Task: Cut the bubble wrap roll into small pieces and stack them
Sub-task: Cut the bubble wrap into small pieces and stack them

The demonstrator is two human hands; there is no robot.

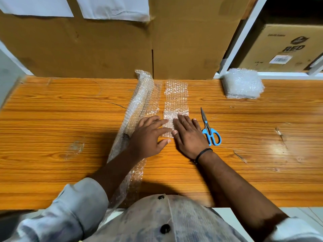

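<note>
Nearest the body, a partly unwound roll of clear bubble wrap (138,105) runs from the near edge of the orange wood-grain table (70,110) away toward the back. Just to its right, the left hand (150,135) and the right hand (188,135) are laid side by side, fingers straight and flat, with nothing gripped. Both are pressed on the near end of a narrow cut strip of bubble wrap (176,95) lying parallel to the roll. That end looks whiter, perhaps doubled, though this cannot be told for sure. Blue-handled scissors (210,131) lie just right of the right hand, blades closed and pointing away. Further back on the right a squat stack of cut bubble wrap pieces (243,83) is seen, and brown cardboard boxes (87,49) stand behind the table.

The step in hand is judged to be the flattening or gathering of one small piece. Pressure should be spread evenly through flat palms so the slippery film is not dragged askew. Edges should be squared before the piece is carried to the stack.
</note>
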